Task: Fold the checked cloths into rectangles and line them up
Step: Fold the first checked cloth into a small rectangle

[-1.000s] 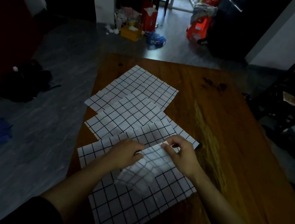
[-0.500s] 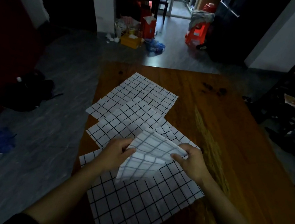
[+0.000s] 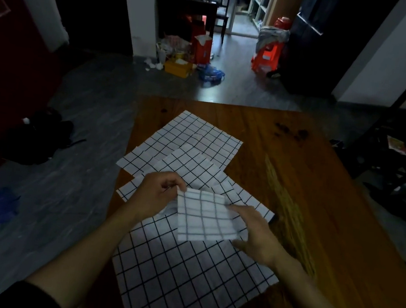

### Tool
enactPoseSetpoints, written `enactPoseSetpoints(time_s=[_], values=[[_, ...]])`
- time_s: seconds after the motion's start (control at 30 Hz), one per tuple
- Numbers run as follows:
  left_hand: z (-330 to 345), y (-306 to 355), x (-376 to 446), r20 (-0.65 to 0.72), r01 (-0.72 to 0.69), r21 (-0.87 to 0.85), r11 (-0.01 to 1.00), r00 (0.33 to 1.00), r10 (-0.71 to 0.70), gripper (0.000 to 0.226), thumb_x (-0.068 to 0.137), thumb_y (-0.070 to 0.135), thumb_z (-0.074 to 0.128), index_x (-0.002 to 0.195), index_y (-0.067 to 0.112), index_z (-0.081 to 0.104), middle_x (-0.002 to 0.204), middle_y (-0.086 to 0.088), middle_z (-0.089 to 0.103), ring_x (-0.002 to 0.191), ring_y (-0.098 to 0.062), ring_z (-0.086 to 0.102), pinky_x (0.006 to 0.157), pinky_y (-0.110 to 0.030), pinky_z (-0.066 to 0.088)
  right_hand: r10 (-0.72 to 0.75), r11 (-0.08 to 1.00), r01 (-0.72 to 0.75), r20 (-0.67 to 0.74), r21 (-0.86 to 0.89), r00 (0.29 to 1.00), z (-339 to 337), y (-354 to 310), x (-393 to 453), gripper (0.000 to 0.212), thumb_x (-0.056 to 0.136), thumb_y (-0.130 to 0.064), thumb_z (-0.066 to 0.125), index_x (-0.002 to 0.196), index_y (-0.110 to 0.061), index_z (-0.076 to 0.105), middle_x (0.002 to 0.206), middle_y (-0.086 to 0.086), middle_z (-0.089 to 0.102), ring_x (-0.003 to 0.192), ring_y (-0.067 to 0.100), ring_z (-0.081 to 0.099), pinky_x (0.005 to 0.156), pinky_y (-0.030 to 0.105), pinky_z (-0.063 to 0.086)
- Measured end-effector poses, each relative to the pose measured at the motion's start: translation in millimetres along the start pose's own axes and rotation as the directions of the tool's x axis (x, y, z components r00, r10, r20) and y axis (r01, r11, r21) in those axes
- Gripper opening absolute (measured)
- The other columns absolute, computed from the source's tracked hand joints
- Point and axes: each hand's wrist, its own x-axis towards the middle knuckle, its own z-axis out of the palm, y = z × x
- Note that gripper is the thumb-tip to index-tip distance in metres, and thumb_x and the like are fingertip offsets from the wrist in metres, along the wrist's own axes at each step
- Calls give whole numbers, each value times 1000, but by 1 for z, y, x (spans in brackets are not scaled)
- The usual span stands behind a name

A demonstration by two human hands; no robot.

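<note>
Folded cloth above near cloth; two cloths behind, on table.

We record a white folded cloth with a dark grid pattern at 6 o'clock, matching white checked cloths toward 12 o'clock, a reddish-brown wooden table, and a grey floor.

No text, label, brand or number can be read. The red carton on the floor beyond the tabletop carries markings too dim and small to make out, as does the paper on the chair.
</note>
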Motion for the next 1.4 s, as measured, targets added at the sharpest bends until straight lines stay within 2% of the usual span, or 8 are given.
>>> enactPoseSetpoints(time_s=[0.1,0.33,0.5,0.6,0.7,0.83,1.0,1.4], values=[[-4,7,5,23,-53,93,994,998,51,22,87,-7,64,82,13,72,87,6,71,85,-4,63,75,-10,46,75,997,-77,127,9,989,5,-3,3,94,72,-42,82,148,-37,26,146,-13,32,133,8,29,115,35,25],[-8,17,7,181,-246,276,929,963,202,27,83,-2,66,90,23,73,90,25,63,90,-2,60,78,-17,49,-78,993,92,-173,72,982,12,-34,38,56,88,-48,65,137,-27,47,132,-12,50,124,9,44,105,40,39],[-7,27,1,237,-291,287,913,945,227,18,82,26,57,90,24,73,87,18,65,88,-3,57,80,-26,46,-197,976,213,-231,47,953,15,-58,59,41,89,-48,63,123,-25,59,120,-7,61,113,14,53,94,40,43],[-7,29,0,260,-326,284,902,931,254,19,82,42,67,91,26,74,85,15,67,85,-6,58,77,-35,47,-276,951,302,-247,72,929,15,-68,65,27,90,-38,66,112,-22,66,108,-6,68,100,11,59,87,30,46],[-7,30,-2,260,-370,265,890,916,304,18,80,43,70,88,27,72,84,14,67,82,-7,58,74,-37,49,-295,940,327,-252,94,921,13,-77,62,14,90,-26,68,100,-17,71,93,-4,70,85,1,57,78,12,40],[-4,26,-5,157,-352,282,892,935,319,14,81,32,71,86,31,58,79,17,59,79,-4,57,71,-32,48,-245,956,275,-235,105,941,11,-80,53,16,90,-31,68,86,-16,71,79,-3,66,74,8,57,67,25,46],[3,16,-7,186,-412,292,863,910,371,20,85,41,61,85,23,69,76,13,64,74,-8,56,66,-41,49,-166,976,195,-243,102,956,11,-79,42,18,92,-35,65,88,-19,72,82,-4,67,78,12,60,69,38,49],[11,-6,-6,99,-334,-4,942,938,333,19,83,35,63,84,19,73,81,13,69,81,-11,65,71,-40,54,83,996,-85,-229,1,970,-13,-43,-43,31,99,-41,47,100,-21,70,97,-9,67,89,5,62,74,27,54]])
